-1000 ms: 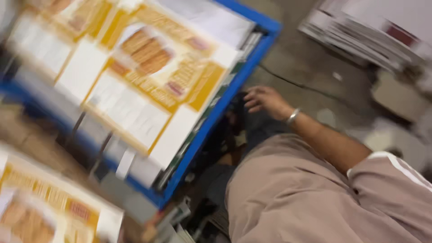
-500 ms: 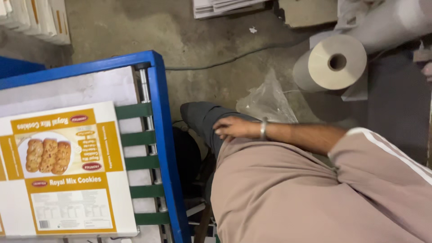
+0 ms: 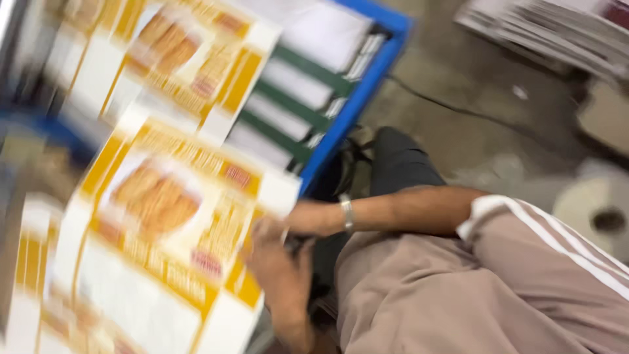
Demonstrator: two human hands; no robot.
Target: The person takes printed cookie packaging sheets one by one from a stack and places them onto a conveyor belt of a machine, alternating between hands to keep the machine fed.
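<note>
Both hands grip the near edge of a flat white-and-orange printed carton sheet (image 3: 164, 223), likely to lift it clear: the left hand (image 3: 278, 269) underneath with fingers curled around the edge, the right hand (image 3: 308, 219), wrist banded, on top, its finger state lost to blur. A matching sheet (image 3: 177, 59) lies on the blue-framed table (image 3: 357, 111), toward its far edge.

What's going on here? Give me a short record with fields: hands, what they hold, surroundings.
hands: two hands meet at the edge of a printed sheet; the picture is too blurred to say which is which, one hand, the other wearing a bracelet
held: white and orange printed carton sheet
surroundings: blue frame, paper roll, concrete floor
</note>
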